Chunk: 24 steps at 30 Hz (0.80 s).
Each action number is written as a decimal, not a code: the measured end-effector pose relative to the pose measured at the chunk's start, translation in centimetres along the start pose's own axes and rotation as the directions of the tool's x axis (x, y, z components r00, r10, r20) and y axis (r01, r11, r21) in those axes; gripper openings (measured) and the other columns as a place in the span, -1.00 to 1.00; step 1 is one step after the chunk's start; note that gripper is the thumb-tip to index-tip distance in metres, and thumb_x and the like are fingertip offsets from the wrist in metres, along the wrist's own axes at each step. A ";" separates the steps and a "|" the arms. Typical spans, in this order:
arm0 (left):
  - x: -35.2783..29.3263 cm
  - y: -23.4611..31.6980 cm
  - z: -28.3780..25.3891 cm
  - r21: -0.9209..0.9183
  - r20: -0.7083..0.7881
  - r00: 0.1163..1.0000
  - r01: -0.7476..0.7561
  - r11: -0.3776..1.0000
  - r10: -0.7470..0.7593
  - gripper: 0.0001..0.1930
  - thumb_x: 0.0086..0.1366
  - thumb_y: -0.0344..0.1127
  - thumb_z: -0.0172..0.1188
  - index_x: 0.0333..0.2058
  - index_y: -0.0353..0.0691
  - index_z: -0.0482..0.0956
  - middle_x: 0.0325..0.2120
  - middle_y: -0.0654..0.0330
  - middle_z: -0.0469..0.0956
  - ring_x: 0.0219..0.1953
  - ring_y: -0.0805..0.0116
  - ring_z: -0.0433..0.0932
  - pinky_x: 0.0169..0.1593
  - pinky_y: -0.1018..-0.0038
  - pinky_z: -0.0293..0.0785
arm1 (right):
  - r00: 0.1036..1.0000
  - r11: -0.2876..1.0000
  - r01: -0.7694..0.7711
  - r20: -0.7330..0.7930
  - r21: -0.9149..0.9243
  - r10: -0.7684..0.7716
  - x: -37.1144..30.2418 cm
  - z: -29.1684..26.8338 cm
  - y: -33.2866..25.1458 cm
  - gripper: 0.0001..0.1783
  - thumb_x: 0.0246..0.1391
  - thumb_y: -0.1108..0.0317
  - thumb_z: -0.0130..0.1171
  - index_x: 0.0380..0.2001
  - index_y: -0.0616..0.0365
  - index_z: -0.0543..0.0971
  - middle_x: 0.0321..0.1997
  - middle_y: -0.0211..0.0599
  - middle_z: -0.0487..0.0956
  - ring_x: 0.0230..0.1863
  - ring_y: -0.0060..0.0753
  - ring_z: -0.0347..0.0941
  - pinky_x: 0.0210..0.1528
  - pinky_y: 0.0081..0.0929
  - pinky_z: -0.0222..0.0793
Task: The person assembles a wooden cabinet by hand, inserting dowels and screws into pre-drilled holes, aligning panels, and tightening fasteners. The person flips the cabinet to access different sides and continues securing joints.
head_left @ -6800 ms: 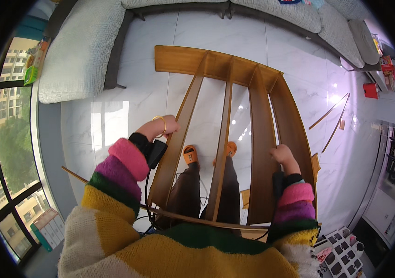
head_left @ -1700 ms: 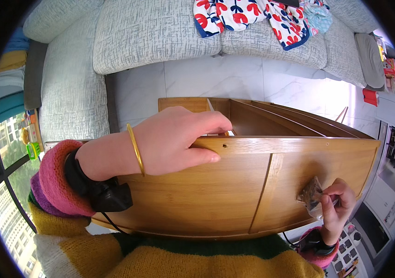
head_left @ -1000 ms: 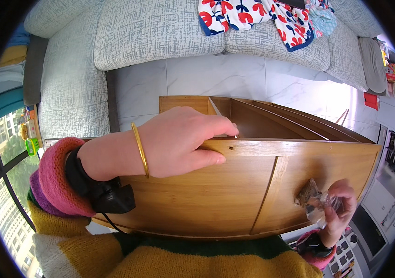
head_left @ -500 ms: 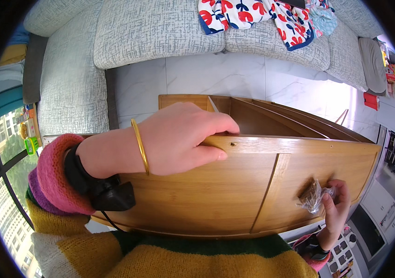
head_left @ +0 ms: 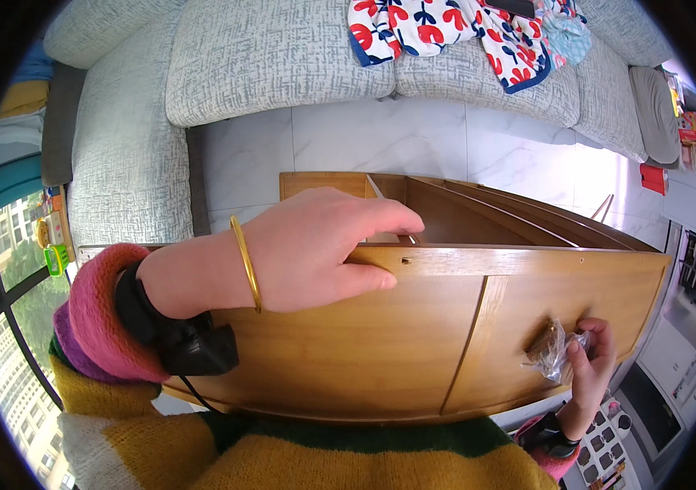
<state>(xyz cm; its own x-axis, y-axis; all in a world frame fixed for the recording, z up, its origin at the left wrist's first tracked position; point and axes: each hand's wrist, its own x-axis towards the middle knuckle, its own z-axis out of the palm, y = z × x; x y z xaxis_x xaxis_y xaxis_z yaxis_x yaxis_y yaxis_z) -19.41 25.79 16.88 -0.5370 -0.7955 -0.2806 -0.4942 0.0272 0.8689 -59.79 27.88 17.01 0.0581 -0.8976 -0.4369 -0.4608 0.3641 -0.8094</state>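
"Wooden shelf unit (head_left: 348, 351) is filling the space between the person and the grey sofa (head_left: 274, 65)! What's the left hand (head_left: 315, 253) doing?"

"It's clasping the upper edge, thumb pressing the outer face, fingers curling over the rim!"

"And the right hand (head_left: 593, 363)?"

"It's pinching a clear plastic bag (head_left: 556, 353) between thumb and fingers, hanging over the panel's right part. Whether the bag is touching the wood, I'm not managing to tell!"
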 end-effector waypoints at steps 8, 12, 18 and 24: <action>0.0 -0.8 -0.6 0.017 0.005 0.998 0.066 0.998 -0.066 -0.55 0.02 -0.35 0.27 -0.08 -0.28 0.42 -0.16 0.04 0.51 -0.13 0.07 0.49 -0.10 0.38 0.42 | 1.000 1.000 0.015 0.005 0.014 -0.016 0.8 0.8 0.0 -0.55 -0.14 0.25 0.36 -0.27 0.21 0.38 -0.48 -0.57 0.37 -0.47 -0.77 0.23 -0.41 -0.80 0.11; 0.2 -1.5 -0.9 0.002 -0.023 0.998 0.053 0.999 -0.053 -0.55 0.02 -0.36 0.28 -0.07 -0.27 0.42 -0.13 0.03 0.50 -0.11 0.11 0.49 -0.09 0.40 0.43 | 1.000 1.000 -0.013 0.001 0.019 0.013 1.4 1.2 -0.1 -0.55 -0.15 0.25 0.37 -0.27 0.22 0.38 -0.49 -0.57 0.38 -0.48 -0.77 0.24 -0.41 -0.81 0.12; 0.5 -2.1 -1.3 -0.024 -0.048 0.996 0.068 0.997 -0.069 -0.48 0.00 -0.36 0.29 -0.02 -0.22 0.38 -0.05 0.08 0.43 -0.12 0.21 0.46 -0.16 0.43 0.48 | 1.000 1.000 -0.017 -0.009 0.022 0.017 2.1 1.6 -0.1 -0.54 -0.17 0.24 0.39 -0.28 0.21 0.38 -0.49 -0.57 0.38 -0.49 -0.77 0.23 -0.43 -0.80 0.10; 0.7 -2.9 -1.8 -0.026 -0.071 0.994 0.078 0.997 -0.080 -0.49 -0.02 -0.34 0.31 -0.05 -0.19 0.36 -0.12 0.16 0.39 -0.20 0.30 0.42 -0.33 0.50 0.44 | 0.999 0.999 -0.025 -0.022 0.033 0.025 2.9 2.2 -0.1 -0.53 -0.19 0.22 0.40 -0.30 0.21 0.39 -0.50 -0.59 0.36 -0.50 -0.78 0.21 -0.44 -0.81 0.09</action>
<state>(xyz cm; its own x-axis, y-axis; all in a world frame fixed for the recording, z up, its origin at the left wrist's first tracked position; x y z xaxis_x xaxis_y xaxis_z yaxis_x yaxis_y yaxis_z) -17.11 24.08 14.95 -0.4458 -0.8364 -0.3190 -0.5164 -0.0508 0.8548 -57.58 25.77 14.94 0.0270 -0.8933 -0.4487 -0.4325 0.3942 -0.8109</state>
